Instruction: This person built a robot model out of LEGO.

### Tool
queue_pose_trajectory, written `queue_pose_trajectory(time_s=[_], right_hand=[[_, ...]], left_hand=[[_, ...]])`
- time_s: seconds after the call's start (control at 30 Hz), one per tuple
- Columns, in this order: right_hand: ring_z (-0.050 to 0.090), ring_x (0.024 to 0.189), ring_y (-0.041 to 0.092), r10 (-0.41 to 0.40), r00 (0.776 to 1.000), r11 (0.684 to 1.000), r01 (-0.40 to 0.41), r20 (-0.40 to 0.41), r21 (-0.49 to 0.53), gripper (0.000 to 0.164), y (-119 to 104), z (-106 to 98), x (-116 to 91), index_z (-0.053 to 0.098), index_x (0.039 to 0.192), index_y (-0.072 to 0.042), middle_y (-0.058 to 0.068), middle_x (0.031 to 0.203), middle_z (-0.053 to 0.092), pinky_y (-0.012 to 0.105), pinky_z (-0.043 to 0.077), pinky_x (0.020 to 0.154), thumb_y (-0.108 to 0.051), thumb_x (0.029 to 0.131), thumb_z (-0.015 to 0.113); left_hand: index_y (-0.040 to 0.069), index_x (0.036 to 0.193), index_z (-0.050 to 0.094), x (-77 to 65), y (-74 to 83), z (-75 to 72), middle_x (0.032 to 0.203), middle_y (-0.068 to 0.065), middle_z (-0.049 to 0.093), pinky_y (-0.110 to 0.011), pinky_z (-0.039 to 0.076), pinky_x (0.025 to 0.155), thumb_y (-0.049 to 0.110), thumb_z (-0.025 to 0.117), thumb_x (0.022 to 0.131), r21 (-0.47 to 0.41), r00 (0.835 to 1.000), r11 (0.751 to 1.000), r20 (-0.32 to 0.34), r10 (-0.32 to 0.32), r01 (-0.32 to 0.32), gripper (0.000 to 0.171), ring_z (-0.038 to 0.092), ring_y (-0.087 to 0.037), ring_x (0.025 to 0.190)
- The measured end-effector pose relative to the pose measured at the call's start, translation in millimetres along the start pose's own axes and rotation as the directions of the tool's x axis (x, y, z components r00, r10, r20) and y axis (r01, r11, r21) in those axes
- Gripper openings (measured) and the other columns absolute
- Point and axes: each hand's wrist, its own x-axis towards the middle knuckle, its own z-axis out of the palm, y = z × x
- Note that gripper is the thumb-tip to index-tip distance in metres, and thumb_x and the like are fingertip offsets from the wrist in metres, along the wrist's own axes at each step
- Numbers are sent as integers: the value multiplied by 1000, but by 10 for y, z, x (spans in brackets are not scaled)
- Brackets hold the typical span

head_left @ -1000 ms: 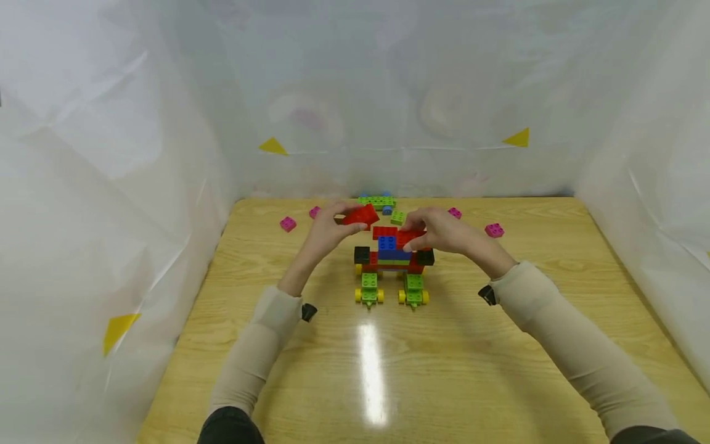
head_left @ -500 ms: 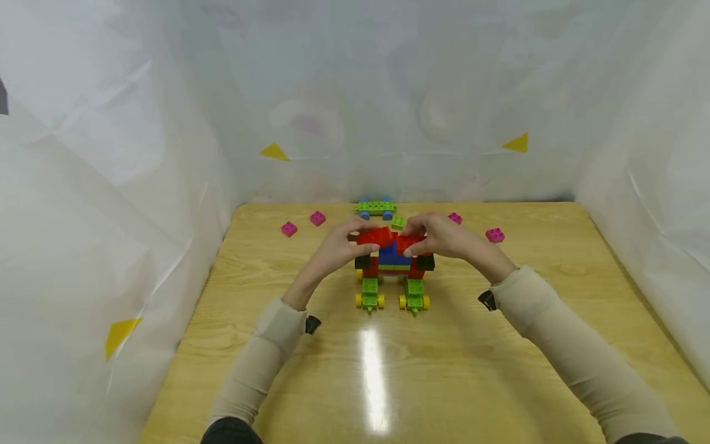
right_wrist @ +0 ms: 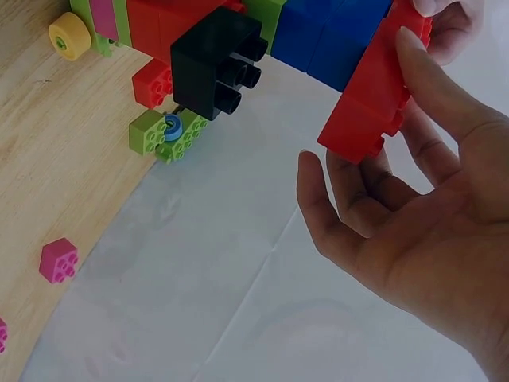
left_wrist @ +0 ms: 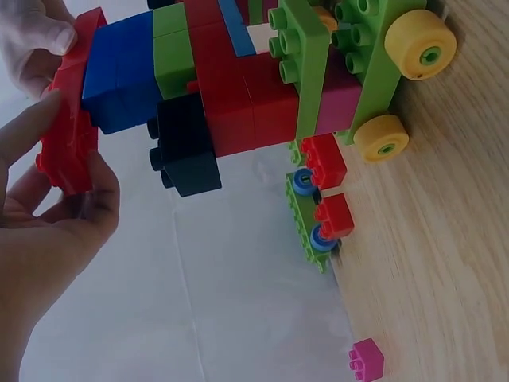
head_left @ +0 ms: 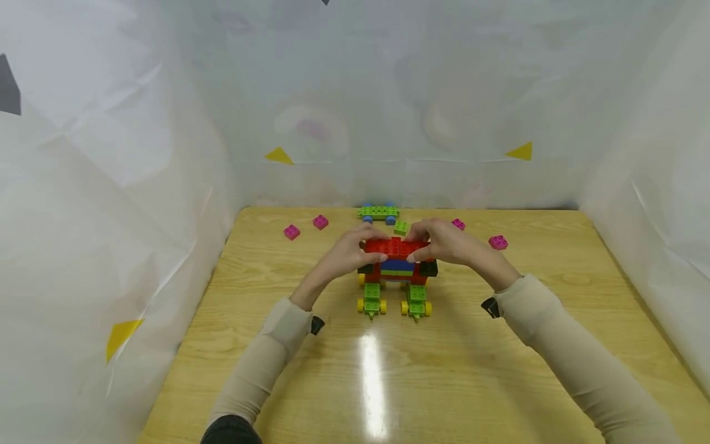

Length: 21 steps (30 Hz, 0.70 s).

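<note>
My left hand (head_left: 350, 251) pinches a red brick (left_wrist: 67, 155) at the top left of a built brick figure, thumb in front and fingers behind. Across from it, my right hand (head_left: 445, 242) grips another red brick (right_wrist: 362, 95) on the top right. Both red bricks form a row over blue bricks (left_wrist: 119, 72). Lower down come green and red layers, with a black brick (right_wrist: 213, 64) jutting out at each side. The figure stands on two green wheeled bases (head_left: 371, 297) with yellow wheels. The left red brick sits slightly tilted in the left wrist view.
Behind the figure is a green wheeled base with blue wheels (head_left: 379, 213), near a small green brick (head_left: 401, 227). Loose pink bricks (head_left: 291, 232) lie to both sides at the back. Two red bricks (left_wrist: 334, 215) stand behind the figure. White sheeting (head_left: 410, 92) walls the wooden table.
My left hand has brought its red brick right and down, from apart in the air to the figure's top beside the other red brick. My right hand has kept its grip there.
</note>
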Motion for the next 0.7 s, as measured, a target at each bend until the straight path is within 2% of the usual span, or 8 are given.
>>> queue_pose_trajectory(time_s=[0.13, 0.27, 0.5, 0.7], right_hand=[[57, 76, 18, -4, 1000, 1000, 4, -7, -9, 20, 0, -20, 5, 69, 96, -6, 0, 83, 66, 34, 48, 69, -14, 81, 79], [57, 77, 18, 0, 1000, 1000, 0, -3, -2, 20, 2, -19, -3, 68, 96, -6, 0, 84, 66, 34, 49, 69, -14, 81, 79], [58, 77, 18, -19, 1000, 1000, 18, -15, -16, 20, -7, -33, -23, 68, 96, -6, 1, 86, 66, 35, 49, 70, -13, 80, 79], [57, 74, 17, -35, 999, 999, 35, -9, -6, 20, -12, -26, -48, 69, 96, -5, 1, 86, 65, 34, 49, 69, -13, 80, 79]], left_hand=[[11, 121, 65, 29, -4, 1, 112, 1, 55, -32, 45, 83, 26, 71, 89, -9, 1000, 1000, -1, 11, -11, 36, 48, -16, 97], [12, 119, 66, 30, -10, 37, 113, 1, 57, -33, 46, 88, 29, 72, 88, -16, 999, 1000, -30, 13, -14, 36, 50, -15, 100], [9, 117, 66, 26, 17, 96, 109, -1, 57, -31, 46, 81, 25, 71, 89, -29, 996, 999, -84, 20, -23, 33, 51, -16, 95], [8, 118, 66, 8, 61, 116, 113, -3, 57, -31, 46, 83, 25, 70, 89, -5, 997, 1000, -71, 0, 0, 33, 52, -17, 97]])
